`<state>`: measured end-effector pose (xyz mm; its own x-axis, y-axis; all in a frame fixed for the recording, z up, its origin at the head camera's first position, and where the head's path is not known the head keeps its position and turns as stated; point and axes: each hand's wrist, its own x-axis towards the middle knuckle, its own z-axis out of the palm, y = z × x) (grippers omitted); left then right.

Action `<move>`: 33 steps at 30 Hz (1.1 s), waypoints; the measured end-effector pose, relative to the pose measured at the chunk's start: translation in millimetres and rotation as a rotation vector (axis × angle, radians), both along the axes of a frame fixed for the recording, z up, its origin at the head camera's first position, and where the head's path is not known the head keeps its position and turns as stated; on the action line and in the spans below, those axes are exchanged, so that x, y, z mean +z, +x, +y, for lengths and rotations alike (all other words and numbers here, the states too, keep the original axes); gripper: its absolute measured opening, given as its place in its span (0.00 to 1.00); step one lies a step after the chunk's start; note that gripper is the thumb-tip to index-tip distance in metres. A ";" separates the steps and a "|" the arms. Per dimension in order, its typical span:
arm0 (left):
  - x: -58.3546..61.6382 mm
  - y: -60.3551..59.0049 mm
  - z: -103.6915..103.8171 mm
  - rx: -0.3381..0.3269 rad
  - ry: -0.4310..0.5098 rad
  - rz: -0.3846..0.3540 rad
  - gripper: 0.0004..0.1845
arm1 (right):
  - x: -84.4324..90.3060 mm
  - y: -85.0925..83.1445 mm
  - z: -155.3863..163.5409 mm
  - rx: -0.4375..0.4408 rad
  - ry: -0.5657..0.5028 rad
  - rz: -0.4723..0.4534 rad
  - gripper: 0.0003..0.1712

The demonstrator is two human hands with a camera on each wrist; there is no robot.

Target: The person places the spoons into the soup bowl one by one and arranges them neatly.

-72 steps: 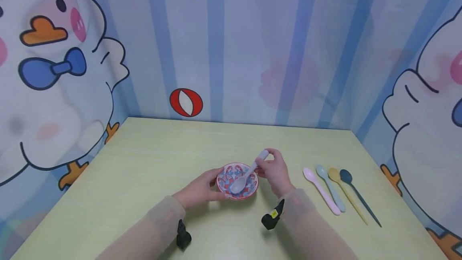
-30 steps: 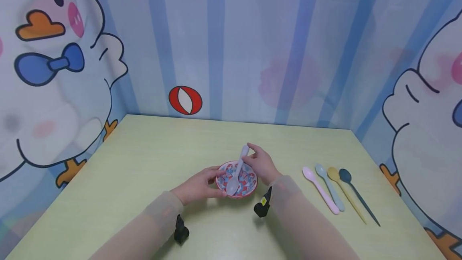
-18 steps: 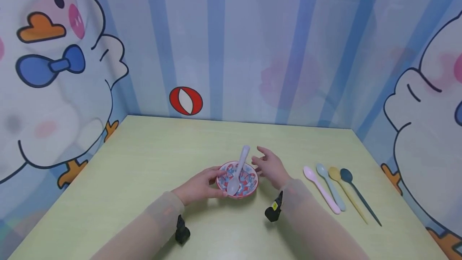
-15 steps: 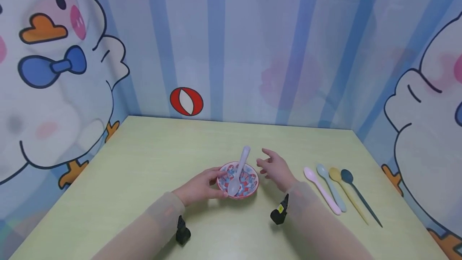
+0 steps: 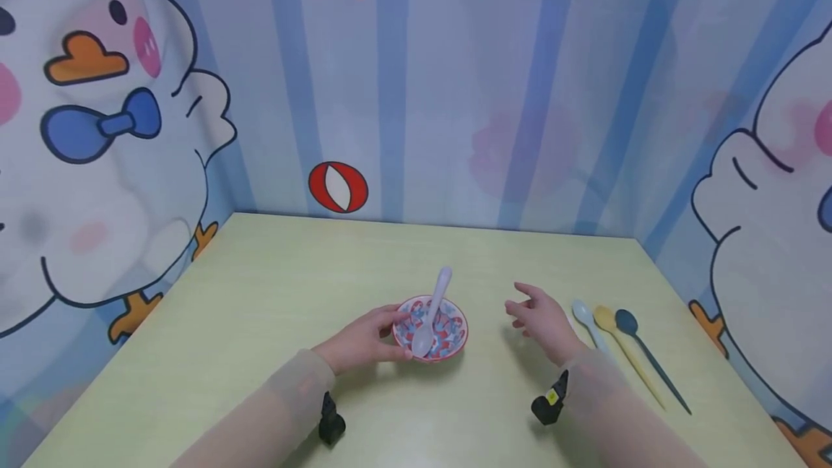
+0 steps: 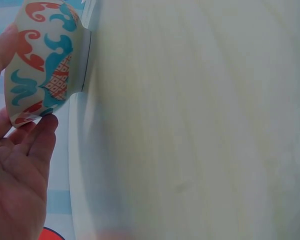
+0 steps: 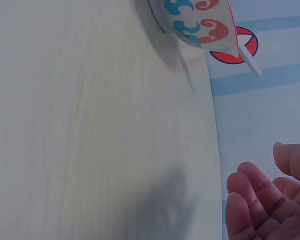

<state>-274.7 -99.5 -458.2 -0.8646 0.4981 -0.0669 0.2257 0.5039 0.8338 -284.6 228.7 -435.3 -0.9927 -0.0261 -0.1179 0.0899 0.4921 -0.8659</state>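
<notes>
the left hand (image 5: 361,341) rests on the pale green desk (image 5: 260,309) with its fingers against the near-left side of the small patterned bowl (image 5: 430,328). in the left wrist view the fingertips (image 6: 44,127) touch the bowl's outer wall (image 6: 42,60) just under the rim and the thumb lies against the rim on the other side, so the hand lightly cups the bowl between thumb and fingers; the fingers look only gently bent.

a pale lilac spoon (image 5: 433,313) stands in the bowl, its scoop down on the side nearest the left hand and its handle leaning over the far rim. in the right wrist view the handle tip (image 7: 250,62) pokes out past the bowl's edge (image 7: 200,22).

the right hand (image 5: 542,320) hovers over the desk, well to the right of the bowl and not touching it. its fingers are spread and loosely bent, palm turned toward the bowl, and it holds nothing; the right wrist view shows the relaxed fingertips (image 7: 250,200) with bare desk beneath.

just beyond the right hand, on its outer side, 3 spoons lie side by side on the desk: a light blue spoon (image 5: 583,316) closest, partly covered by the wrist, then a yellow spoon (image 5: 617,341), then a dark blue spoon (image 5: 640,352). both forearms wear sheer sleeves.
</notes>
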 end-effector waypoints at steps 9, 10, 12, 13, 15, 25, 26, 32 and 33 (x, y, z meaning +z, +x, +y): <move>0.1 -0.9 0.2 -0.010 -0.003 0.013 0.41 | 1.5 11.8 31.6 -0.037 0.016 0.007 0.40; 0.2 -0.9 0.2 -0.010 -0.005 0.014 0.41 | 1.5 13.2 35.4 -0.044 0.024 0.004 0.40; -0.1 -1.1 0.1 -0.009 -0.011 0.022 0.41 | 1.4 15.6 43.2 -0.055 0.041 -0.003 0.41; -0.4 -1.2 0.0 -0.009 -0.010 0.023 0.41 | 1.1 17.0 46.8 -0.062 0.044 -0.009 0.42; -0.7 -1.4 -0.5 -0.008 -0.008 0.025 0.41 | 0.6 20.0 53.6 -0.074 0.057 -0.007 0.43; 0.2 -2.3 -0.2 -0.004 -0.007 -0.020 0.41 | 3.0 37.7 81.9 -0.082 0.211 -0.022 0.40; 0.5 -2.3 -0.1 -0.004 -0.007 -0.020 0.41 | 3.3 38.7 83.8 -0.078 0.233 -0.032 0.39; 0.3 -2.7 -0.7 -0.002 -0.009 -0.015 0.41 | 0.3 40.7 91.5 -0.098 0.301 -0.103 0.36; -0.1 -2.9 -0.9 -0.002 -0.010 -0.010 0.42 | -1.0 40.7 92.4 -0.104 0.310 -0.110 0.36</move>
<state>-277.6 -100.4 -458.4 -0.8628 0.4990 -0.0806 0.2184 0.5118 0.8309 -244.0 321.1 -436.2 -0.9690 0.1286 -0.2109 0.2381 0.7138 -0.6586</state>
